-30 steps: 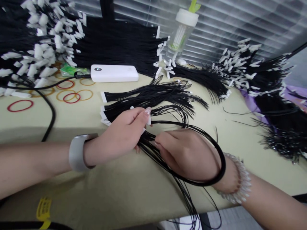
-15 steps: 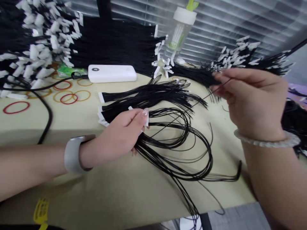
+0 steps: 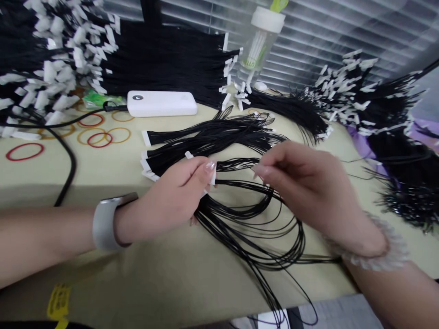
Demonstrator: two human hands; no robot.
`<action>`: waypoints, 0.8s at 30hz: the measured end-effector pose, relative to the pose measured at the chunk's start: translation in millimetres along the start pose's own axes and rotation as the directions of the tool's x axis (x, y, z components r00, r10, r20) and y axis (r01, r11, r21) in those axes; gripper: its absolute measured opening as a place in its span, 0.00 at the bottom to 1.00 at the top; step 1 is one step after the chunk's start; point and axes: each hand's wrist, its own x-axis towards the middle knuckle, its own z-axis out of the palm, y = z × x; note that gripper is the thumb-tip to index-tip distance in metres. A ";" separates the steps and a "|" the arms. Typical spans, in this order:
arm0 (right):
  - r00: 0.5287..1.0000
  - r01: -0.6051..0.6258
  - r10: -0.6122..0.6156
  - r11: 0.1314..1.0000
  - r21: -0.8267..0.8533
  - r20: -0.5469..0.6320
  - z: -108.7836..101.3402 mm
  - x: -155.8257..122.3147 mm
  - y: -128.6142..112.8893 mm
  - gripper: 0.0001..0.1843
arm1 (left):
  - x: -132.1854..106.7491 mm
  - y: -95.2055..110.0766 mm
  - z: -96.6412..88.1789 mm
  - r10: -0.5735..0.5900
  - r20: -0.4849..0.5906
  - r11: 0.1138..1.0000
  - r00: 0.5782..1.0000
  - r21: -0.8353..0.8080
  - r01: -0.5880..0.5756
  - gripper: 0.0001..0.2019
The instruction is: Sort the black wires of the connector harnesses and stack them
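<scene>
My left hand (image 3: 174, 192) is closed on the white connector (image 3: 213, 173) of a black wire harness. The black wires (image 3: 247, 254) run right from the connector in loops, and several hang over the table's front edge. Just right of the connector, my right hand (image 3: 302, 183) is in a pinch over the upper wires; what its fingertips hold, if anything, is too small to make out. Behind my left hand lie other bundles of black wires (image 3: 202, 135) with white connectors at their left ends.
A white power bank (image 3: 161, 103) with a black cable lies behind, near red and yellow rubber bands (image 3: 25, 151). A clear bottle (image 3: 262, 41) stands by the blinds. Heaps of black wires with white connectors (image 3: 58, 68) lie left, and more wires (image 3: 408, 183) lie right.
My right hand has come left and down from the far right, where it held up one thin wire, to beside the connector. My left hand has stayed nearly still.
</scene>
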 end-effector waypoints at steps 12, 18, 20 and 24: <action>0.987 0.159 -0.151 0.974 -0.158 0.063 18.3 -4.0 -4.5 0.06 | -2.2 2.5 -0.5 0.033 0.014 0.996 0.999 0.077 -0.034 0.17; 0.989 0.139 -0.132 0.980 -0.141 0.062 18.4 -4.2 -5.5 0.06 | -2.5 2.7 1.0 0.079 0.024 0.990 0.997 0.111 -0.081 0.17; 0.990 0.131 -0.123 0.981 -0.141 0.068 17.6 -3.7 -6.2 0.07 | -3.0 2.5 0.9 0.097 0.030 0.987 0.995 0.125 -0.100 0.17; 0.985 0.149 -0.136 0.980 -0.129 0.102 17.2 -3.1 -7.7 0.08 | -4.0 2.6 -0.1 0.104 0.035 0.986 0.994 0.126 -0.107 0.17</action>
